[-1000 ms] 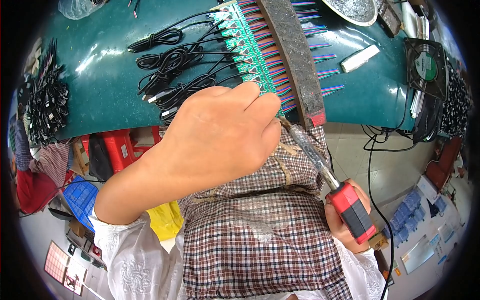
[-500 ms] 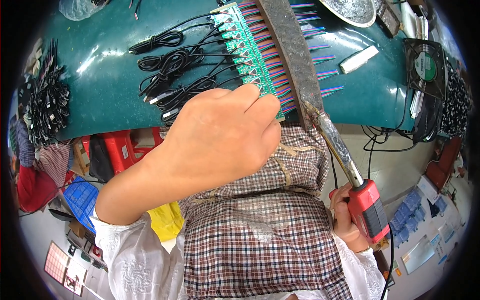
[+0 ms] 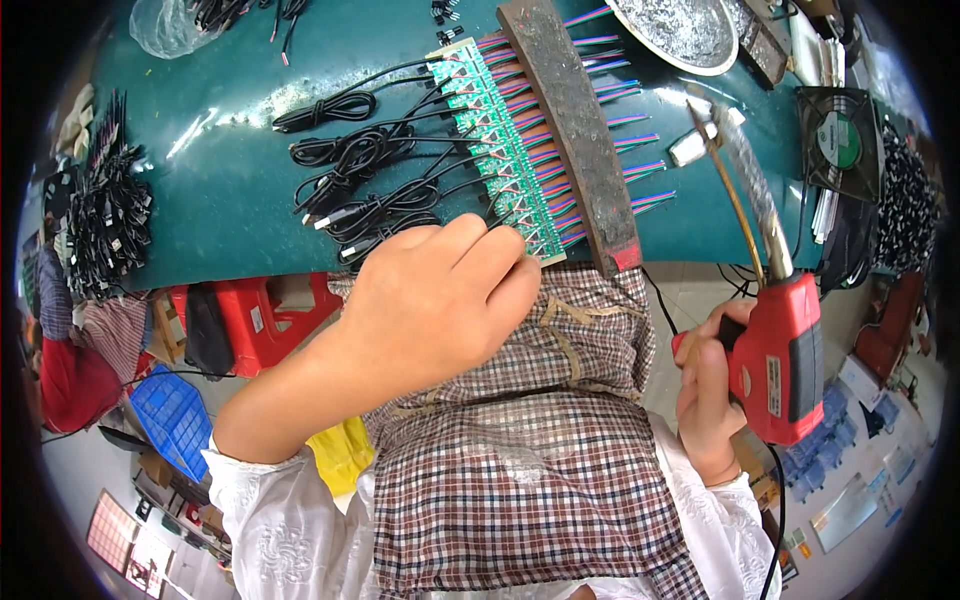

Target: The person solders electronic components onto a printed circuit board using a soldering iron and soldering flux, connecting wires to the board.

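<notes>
My left hand (image 3: 435, 300) is closed at the near end of a green circuit board strip (image 3: 508, 165); its fingertips are hidden under the knuckles, so I cannot make out what they pinch. Black cables with coiled bundles (image 3: 365, 155) run from the strip's left side, and thin multicoloured wires (image 3: 630, 142) pass out to the right under a dark metal bar (image 3: 568, 125). My right hand (image 3: 712, 395) grips a red and black soldering gun (image 3: 785, 365). The gun's metal barrel and thin feed tube point up over the table, right of the bar.
A small white block (image 3: 692, 147) lies beneath the gun's tip. Behind it is a metal dish (image 3: 690, 68) with silvery residue. At right stands a black fan (image 3: 842, 140); at left hangs a big cable bunch (image 3: 105, 215). A plastic bag (image 3: 165, 25) sits far left.
The soldering gun has swung up and right, away from the bar's near end. My left hand has shifted slightly left and down. The view has moved a little.
</notes>
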Available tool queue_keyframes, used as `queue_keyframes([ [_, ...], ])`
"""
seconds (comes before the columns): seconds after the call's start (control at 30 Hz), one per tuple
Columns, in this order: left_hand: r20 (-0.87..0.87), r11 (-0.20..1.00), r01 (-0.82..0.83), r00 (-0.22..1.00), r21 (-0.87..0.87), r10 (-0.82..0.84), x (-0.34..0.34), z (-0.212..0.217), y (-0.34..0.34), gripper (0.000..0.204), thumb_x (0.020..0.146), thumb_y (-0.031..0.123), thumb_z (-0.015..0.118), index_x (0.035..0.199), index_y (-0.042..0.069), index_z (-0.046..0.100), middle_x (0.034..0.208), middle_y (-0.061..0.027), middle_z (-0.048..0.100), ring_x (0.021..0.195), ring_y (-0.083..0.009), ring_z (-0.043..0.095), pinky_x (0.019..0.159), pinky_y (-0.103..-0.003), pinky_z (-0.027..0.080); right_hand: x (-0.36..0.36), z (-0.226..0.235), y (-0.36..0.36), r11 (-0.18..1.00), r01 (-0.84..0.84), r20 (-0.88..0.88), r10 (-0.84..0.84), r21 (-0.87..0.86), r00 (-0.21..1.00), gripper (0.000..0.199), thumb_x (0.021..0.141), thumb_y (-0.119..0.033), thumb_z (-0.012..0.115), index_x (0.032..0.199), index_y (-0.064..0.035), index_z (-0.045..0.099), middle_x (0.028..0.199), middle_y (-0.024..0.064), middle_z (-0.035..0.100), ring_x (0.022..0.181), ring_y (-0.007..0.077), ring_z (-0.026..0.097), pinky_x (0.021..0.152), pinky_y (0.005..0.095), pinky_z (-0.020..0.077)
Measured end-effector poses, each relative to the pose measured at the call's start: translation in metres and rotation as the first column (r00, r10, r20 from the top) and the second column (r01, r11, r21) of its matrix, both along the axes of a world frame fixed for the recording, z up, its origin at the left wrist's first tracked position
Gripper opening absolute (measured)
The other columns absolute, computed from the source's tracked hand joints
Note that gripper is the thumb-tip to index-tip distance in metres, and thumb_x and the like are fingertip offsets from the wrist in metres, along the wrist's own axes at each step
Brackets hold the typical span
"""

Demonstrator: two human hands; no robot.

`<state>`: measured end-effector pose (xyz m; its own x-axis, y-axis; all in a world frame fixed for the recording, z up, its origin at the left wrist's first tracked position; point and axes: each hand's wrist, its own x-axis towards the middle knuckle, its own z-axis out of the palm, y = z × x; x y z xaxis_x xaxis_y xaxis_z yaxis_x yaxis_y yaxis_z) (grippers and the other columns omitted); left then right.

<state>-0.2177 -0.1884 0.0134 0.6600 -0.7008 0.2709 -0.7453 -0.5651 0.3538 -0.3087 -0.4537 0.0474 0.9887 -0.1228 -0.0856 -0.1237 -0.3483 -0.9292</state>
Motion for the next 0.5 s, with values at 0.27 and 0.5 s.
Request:
queue_keyframes([
  [0.27,0.025,0.904,-0.421,0.905,-0.077,0.424,0.043,0.018,0.011,0.035,0.07,0.022,0.083,0.101,0.009,0.073,0.096,-0.0058,0.06,0.088,-0.0265,0.056,0.078,-0.04,0.045,0.077,-0.029,0.03,0.935,-0.011,0.359,0.147,-0.355,0.922,0.046,0.079,0.001,0.079,0.117,0.0018,0.053,0.099,0.0101,0.06,0.088,0.0217,0.062,0.079,0.0328,0.0505],
  [0.5,-0.091,0.832,-0.555,0.829,-0.013,0.552,0.082,0.007,0.018,0.047,0.074,0.032,0.084,0.112,0.009,0.068,0.112,-0.0109,0.054,0.104,-0.0312,0.051,0.087,-0.043,0.04,0.116,-0.025,0.073,0.86,0.056,0.463,0.218,-0.508,0.859,0.057,0.066,-0.009,0.089,0.111,-0.0019,0.054,0.097,0.0137,0.056,0.083,0.0333,0.061,0.07,0.0403,0.0506],
])
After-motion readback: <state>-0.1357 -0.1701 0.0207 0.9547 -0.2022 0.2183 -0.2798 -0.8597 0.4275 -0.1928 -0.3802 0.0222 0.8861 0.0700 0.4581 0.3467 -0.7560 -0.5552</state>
